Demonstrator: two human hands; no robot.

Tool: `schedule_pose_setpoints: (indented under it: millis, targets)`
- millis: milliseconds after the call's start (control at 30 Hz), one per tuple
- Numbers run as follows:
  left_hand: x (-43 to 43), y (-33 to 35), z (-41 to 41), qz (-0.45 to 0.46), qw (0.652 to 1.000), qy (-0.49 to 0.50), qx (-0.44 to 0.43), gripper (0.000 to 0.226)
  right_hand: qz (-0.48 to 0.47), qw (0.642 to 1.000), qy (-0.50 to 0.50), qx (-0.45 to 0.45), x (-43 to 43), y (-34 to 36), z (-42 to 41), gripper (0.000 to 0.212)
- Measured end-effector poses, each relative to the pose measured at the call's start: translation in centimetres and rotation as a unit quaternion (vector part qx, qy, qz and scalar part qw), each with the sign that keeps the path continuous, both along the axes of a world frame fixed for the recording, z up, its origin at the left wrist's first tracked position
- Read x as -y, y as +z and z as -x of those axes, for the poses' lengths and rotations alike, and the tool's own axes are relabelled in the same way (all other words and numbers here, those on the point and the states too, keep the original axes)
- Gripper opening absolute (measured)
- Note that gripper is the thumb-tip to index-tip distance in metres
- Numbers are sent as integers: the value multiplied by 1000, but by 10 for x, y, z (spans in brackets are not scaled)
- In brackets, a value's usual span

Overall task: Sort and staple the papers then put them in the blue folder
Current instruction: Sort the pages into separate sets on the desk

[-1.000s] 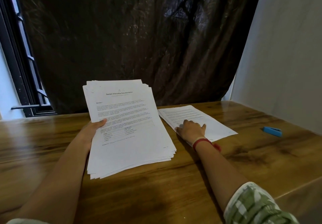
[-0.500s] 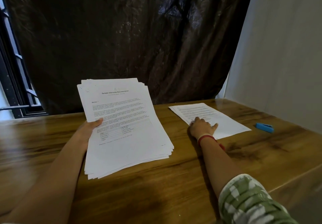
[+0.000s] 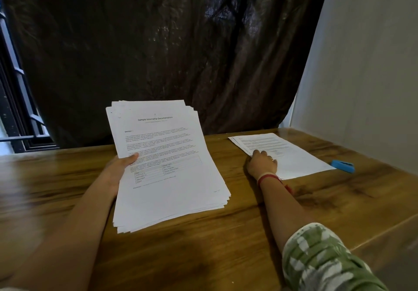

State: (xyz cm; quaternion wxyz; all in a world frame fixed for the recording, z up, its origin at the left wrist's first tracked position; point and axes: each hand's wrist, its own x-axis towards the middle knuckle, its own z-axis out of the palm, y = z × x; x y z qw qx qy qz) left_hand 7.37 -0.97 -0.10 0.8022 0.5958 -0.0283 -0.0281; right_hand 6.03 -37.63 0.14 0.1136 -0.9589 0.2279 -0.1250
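Observation:
My left hand (image 3: pixel 117 168) grips a thick stack of printed papers (image 3: pixel 167 168) by its left edge, thumb on the top sheet; the stack's lower end rests on the wooden table (image 3: pixel 203 245). To the right, a small flat pile of printed sheets (image 3: pixel 285 152) lies on the table. My right hand (image 3: pixel 262 165) rests on that pile's near left edge, fingers bent down onto the paper. A blue stapler (image 3: pixel 342 165) lies just past the pile's right corner. No blue folder is in view.
A dark plastic sheet (image 3: pixel 169 48) hangs behind the table. A white wall (image 3: pixel 366 75) runs along the right side, and a black window frame (image 3: pixel 15 109) stands at the far left. The table's right edge drops off near the lower right.
My right hand has slid the small pile further right and away from the big stack. The left hand still holds the stack the same way.

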Motion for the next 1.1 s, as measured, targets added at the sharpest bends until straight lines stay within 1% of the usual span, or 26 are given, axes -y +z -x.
schedule_pose_setpoints:
  millis: [33,100,133,167,200,233,267,300,333,400,433,533,600,667,733,800,833,867,933,967,1000,1033,1100]
  targets:
    - [0,0,0,1,1000,-1,1,36,1,1000,6,23,-1,1,-1,46]
    - [0,0,1,-3,1000,1,4,36,-16,994,33,108,-9,7,-3,43]
    - [1,1,2,-5,1000,2,5,36,-61,985,60,152,-18,13,0,41]
    - [1,1,3,-8,1000,4,6,35,-138,969,93,183,-30,20,4,39]
    - [1,2,4,-10,1000,6,7,35,-230,945,127,194,-45,27,10,37]
    - [2,3,6,-11,1000,5,9,34,-333,910,162,186,-61,33,19,34]
    - [2,3,7,-10,1000,7,8,34,-423,873,186,158,-76,40,27,31]
    - [3,4,8,-10,1000,8,5,34,-476,847,205,124,-87,44,33,31]
    - [2,4,8,-10,1000,11,4,34,-502,831,219,98,-95,44,35,34]
    - [2,4,9,-1,1000,8,2,35,-528,820,205,82,-101,38,33,38]
    - [2,5,11,0,1000,6,2,35,-541,817,182,84,-101,34,32,39]
    - [7,7,15,-8,1000,6,-2,33,-602,783,129,95,-97,26,31,41]
    - [9,8,17,-12,1000,13,-1,32,-606,780,111,106,-95,25,30,35]
    - [9,9,16,-21,1000,20,-2,33,-594,790,109,106,-95,27,30,21]
    - [8,9,16,-22,999,24,-8,32,-560,813,107,117,-94,28,28,12]
    - [7,8,15,-25,999,25,-11,32,-506,843,110,146,-88,30,26,8]
    - [6,7,14,-26,999,26,-12,33,-470,861,113,161,-81,30,24,11]
    - [5,7,13,-27,999,29,-12,33,-410,889,113,169,-71,30,23,15]
    - [3,8,12,-33,999,39,-16,30,-219,961,77,150,-51,30,24,24]
    - [0,8,12,-40,998,51,-21,29,-125,982,54,134,-42,27,25,27]
    - [-4,7,10,-49,997,63,-26,29,-59,991,34,116,-35,25,26,30]
    - [-12,6,7,-57,995,77,-30,29,-20,995,20,98,-31,21,26,35]
    - [-31,5,4,-70,993,84,-35,31,30,998,10,57,-27,16,24,43]
